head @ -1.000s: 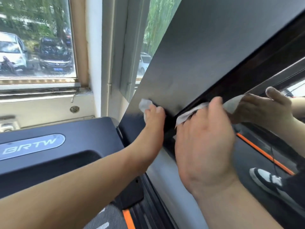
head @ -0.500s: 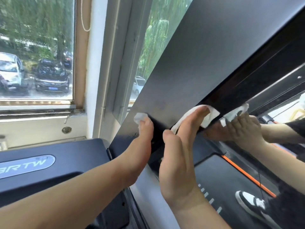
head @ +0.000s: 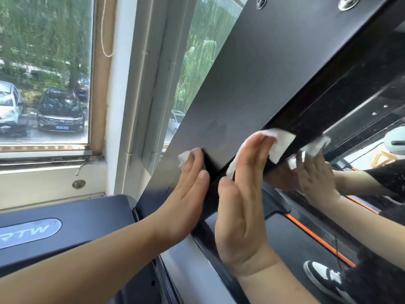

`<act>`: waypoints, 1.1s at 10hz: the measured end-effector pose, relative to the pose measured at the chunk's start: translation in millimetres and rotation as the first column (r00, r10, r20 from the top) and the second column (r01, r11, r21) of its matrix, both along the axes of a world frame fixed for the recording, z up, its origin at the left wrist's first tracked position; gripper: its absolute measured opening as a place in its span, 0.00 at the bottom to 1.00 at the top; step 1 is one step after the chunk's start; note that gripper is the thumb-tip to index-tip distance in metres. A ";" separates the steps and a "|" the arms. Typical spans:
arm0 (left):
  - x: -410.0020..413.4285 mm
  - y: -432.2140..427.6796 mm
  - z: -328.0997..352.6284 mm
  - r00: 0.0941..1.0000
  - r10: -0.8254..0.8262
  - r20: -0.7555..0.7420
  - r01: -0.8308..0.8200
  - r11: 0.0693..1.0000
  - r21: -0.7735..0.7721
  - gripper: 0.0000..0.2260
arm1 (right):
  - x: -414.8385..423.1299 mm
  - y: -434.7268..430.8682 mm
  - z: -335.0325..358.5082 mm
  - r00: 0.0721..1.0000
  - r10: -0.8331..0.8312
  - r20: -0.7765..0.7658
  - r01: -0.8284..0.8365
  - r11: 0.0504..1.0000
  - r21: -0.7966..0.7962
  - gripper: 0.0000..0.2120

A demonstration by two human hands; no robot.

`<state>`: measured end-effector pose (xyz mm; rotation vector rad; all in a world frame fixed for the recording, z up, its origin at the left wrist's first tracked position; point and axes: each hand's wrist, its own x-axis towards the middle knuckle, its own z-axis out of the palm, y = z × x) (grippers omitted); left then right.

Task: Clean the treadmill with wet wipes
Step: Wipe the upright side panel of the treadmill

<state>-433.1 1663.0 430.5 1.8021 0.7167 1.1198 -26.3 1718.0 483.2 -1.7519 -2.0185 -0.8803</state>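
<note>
The treadmill's slanted dark upright post (head: 247, 84) runs from lower left to upper right. My left hand (head: 186, 189) lies flat against its matte grey outer face, pressing a white wet wipe (head: 183, 157) whose corner peeks out above the fingertips. My right hand (head: 243, 194) presses another white wet wipe (head: 281, 142) with straight fingers onto the glossy black inner side of the post. That glossy side (head: 350, 119) mirrors my hand and the wipe.
The treadmill's dark motor cover with a silver logo badge (head: 28, 233) lies at the lower left. Behind the post is a window (head: 46, 69) with parked cars outside and a white wall strip. The belt edge with an orange stripe (head: 320, 240) shows lower right, reflected.
Both hands have slid up along the post with their wipes. The right hand's fingers have straightened and its wipe sits higher on the glossy edge. The view has tilted upward.
</note>
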 end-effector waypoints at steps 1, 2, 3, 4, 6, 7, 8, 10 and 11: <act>10.0 -11.7 35.0 1.000 0.010 0.011 -0.011 0.988 0.157 0.24 | 0.7 -3.6 8.4 0.981 -0.145 0.128 0.140 0.989 0.050 0.36; 13.3 -10.2 46.2 0.996 0.039 0.083 -0.055 0.977 0.204 0.27 | -21.6 -11.1 17.3 0.997 -0.016 0.073 0.018 1.000 -0.024 0.31; 16.3 -9.5 40.0 0.990 0.059 0.130 -0.083 0.979 0.185 0.28 | -16.3 -19.0 18.7 0.953 0.062 0.298 -0.062 0.998 -0.007 0.22; 25.2 -28.2 18.6 0.994 0.071 0.079 -0.086 0.976 0.202 0.29 | 13.2 -24.4 12.9 0.833 0.047 0.552 -0.198 0.956 0.217 0.26; 19.7 -27.8 60.7 0.997 0.024 0.078 -0.048 0.943 0.328 0.26 | -3.8 -34.9 42.3 0.962 -0.055 0.267 -0.023 0.960 0.280 0.33; 26.3 -24.9 129.9 0.993 -0.057 0.108 0.003 0.895 0.446 0.26 | -15.6 -53.7 94.2 0.991 -0.111 0.073 0.091 0.967 0.239 0.29; 39.3 -28.2 153.4 0.981 -0.088 0.171 0.003 0.896 0.444 0.27 | -26.2 -59.9 99.5 0.994 -0.096 0.042 0.087 0.979 0.186 0.23; 49.9 -26.9 104.4 0.990 0.130 0.060 -0.140 0.966 0.218 0.28 | -28.1 -70.2 58.7 0.979 0.056 0.196 -0.111 0.954 0.279 0.23; 31.5 -5.8 96.2 0.980 0.186 0.068 -0.194 0.973 0.127 0.21 | -18.5 -50.4 66.6 0.957 -0.038 0.287 -0.042 0.962 0.269 0.22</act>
